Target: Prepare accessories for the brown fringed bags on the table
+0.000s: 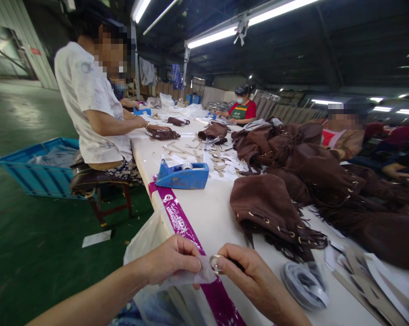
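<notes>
My left hand [172, 260] pinches a small translucent sheet [206, 271] between thumb and fingers; whether it is film or thin paper I cannot make out. In my right hand [247, 274] a shiny metal ring [212, 261] is pinched between thumb and forefinger, touching or just over the sheet's right edge. Both hands are above the near edge of the white table [207, 208], over a purple printed tape strip [180, 215]. Beyond my right hand lies a brown fringed drawstring bag [263, 203] with metal eyelets. A grey coiled strap [301, 287] rests right of that hand.
A blue tape dispenser [187, 176] stands at the table's left edge. Brown bags [292, 158] are heaped at right, with paper and card strips [374, 280] nearer. A co-worker [92, 104] sits at left beside a blue crate [31, 176]; other people work farther along.
</notes>
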Demonstrator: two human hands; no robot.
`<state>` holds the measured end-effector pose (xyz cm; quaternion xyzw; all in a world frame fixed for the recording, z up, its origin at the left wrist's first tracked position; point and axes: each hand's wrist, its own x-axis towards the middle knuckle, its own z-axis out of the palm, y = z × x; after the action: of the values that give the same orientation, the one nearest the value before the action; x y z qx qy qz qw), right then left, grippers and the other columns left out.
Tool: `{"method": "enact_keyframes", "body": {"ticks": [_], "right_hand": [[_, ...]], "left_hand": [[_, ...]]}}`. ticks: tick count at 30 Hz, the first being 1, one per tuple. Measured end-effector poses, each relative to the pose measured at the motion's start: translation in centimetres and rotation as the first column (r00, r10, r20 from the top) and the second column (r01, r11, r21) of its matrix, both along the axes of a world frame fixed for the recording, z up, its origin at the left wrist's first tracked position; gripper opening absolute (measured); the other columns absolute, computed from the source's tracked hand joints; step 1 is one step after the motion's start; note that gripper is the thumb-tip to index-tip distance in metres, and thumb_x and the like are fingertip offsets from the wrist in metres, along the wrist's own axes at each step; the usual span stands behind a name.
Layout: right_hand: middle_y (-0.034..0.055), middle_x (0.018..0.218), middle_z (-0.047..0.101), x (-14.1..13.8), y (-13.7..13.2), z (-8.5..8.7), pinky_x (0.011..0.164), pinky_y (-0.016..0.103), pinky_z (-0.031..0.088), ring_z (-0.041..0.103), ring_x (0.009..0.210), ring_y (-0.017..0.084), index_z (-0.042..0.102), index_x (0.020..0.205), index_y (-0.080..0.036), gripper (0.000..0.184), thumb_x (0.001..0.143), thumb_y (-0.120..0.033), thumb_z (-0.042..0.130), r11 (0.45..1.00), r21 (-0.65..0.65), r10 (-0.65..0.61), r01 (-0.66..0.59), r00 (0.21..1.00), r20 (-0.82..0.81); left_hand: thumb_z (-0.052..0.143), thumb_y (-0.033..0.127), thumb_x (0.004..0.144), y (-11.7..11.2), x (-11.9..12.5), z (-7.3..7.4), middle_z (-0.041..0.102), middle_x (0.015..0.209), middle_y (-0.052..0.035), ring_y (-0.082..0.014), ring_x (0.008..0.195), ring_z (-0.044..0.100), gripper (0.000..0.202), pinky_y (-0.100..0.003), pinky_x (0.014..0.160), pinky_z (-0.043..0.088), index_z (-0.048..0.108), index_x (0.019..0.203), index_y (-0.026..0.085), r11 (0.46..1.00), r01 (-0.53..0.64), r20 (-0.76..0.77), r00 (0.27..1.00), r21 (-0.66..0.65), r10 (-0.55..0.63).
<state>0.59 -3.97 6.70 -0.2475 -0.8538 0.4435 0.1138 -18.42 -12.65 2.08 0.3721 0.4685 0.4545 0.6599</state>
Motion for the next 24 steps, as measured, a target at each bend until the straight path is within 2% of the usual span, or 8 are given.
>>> {"method": "enact_keyframes", "body": {"ticks": [4, 7, 11, 15, 18, 24], "right_hand": [[-0.0041, 0.063, 0.05, -0.3, -0.2, -0.1, 0.058, 0.025, 0.03, 0.046, 0.063, 0.012, 0.055, 0.068, -0.019, 0.032, 0.093, -0.038, 0.048, 0.999, 0.053, 0.004, -0.005, 0.999, 0.034], [-0.0039, 0.063, 0.05, -0.3, -0.3, 0.0, 0.057, 0.025, 0.03, 0.046, 0.062, 0.013, 0.056, 0.068, -0.019, 0.032, 0.093, -0.039, 0.048, 0.998, 0.06, 0.006, -0.01, 0.999, 0.052], [-0.0034, 0.063, 0.052, -0.1, -0.2, 0.1, 0.058, 0.025, 0.031, 0.046, 0.063, 0.013, 0.058, 0.07, -0.019, 0.032, 0.092, -0.039, 0.049, 0.999, 0.039, -0.004, 0.002, 0.998, 0.056], [-0.004, 0.062, 0.05, 0.0, -0.1, 0.0, 0.057, 0.025, 0.031, 0.045, 0.063, 0.013, 0.055, 0.068, -0.019, 0.032, 0.092, -0.039, 0.048, 1.0, 0.014, -0.011, 0.01, 0.999, 0.05], [-0.0038, 0.062, 0.051, 0.1, -0.1, 0.1, 0.057, 0.025, 0.03, 0.046, 0.063, 0.013, 0.055, 0.068, -0.019, 0.031, 0.092, -0.038, 0.048, 0.999, 0.03, -0.017, 0.015, 0.998, 0.063], [-0.0039, 0.062, 0.056, -0.1, -0.4, 0.4, 0.059, 0.025, 0.03, 0.049, 0.063, 0.013, 0.059, 0.068, -0.02, 0.028, 0.091, -0.033, 0.051, 0.992, 0.122, -0.031, 0.017, 0.993, 0.116]], "left_hand": [[0.076, 0.032, 0.057, 0.0, 0.3, 0.3, 0.066, 0.059, -0.0048, -0.0115, 0.046, 0.054, 0.023, -0.02, 0.043, 0.03, 0.071, 0.068, 0.012, 0.998, -0.025, 0.051, 0.998, -0.051, 0.028], [0.074, 0.035, 0.06, -0.1, 0.4, 0.7, 0.066, 0.057, -0.0042, -0.0087, 0.041, 0.049, 0.024, -0.019, 0.041, 0.027, 0.071, 0.068, 0.012, 0.999, -0.027, -0.029, 0.999, -0.047, 0.026], [0.068, 0.032, 0.065, -0.2, 0.4, 1.2, 0.066, 0.058, -0.0034, -0.0106, 0.046, 0.053, 0.022, -0.018, 0.042, 0.029, 0.073, 0.073, 0.013, 0.999, 0.025, -0.133, 0.991, -0.03, -0.029], [0.063, 0.027, 0.068, -0.4, 0.3, 1.5, 0.065, 0.057, -0.0012, -0.0074, 0.044, 0.044, 0.016, -0.018, 0.043, 0.029, 0.07, 0.066, 0.013, 0.997, 0.041, -0.246, 0.969, 0.062, -0.025], [0.061, 0.026, 0.07, -0.5, 0.4, 1.8, 0.063, 0.056, -0.0003, -0.0074, 0.044, 0.042, 0.016, -0.019, 0.043, 0.028, 0.068, 0.064, 0.013, 0.995, 0.05, -0.303, 0.953, 0.085, -0.022], [0.057, 0.02, 0.072, -0.7, 0.7, 2.3, 0.059, 0.057, 0.0017, -0.0096, 0.053, 0.048, 0.014, -0.019, 0.051, 0.033, 0.063, 0.061, 0.014, 0.987, 0.08, -0.427, 0.904, 0.141, -0.012]]}}
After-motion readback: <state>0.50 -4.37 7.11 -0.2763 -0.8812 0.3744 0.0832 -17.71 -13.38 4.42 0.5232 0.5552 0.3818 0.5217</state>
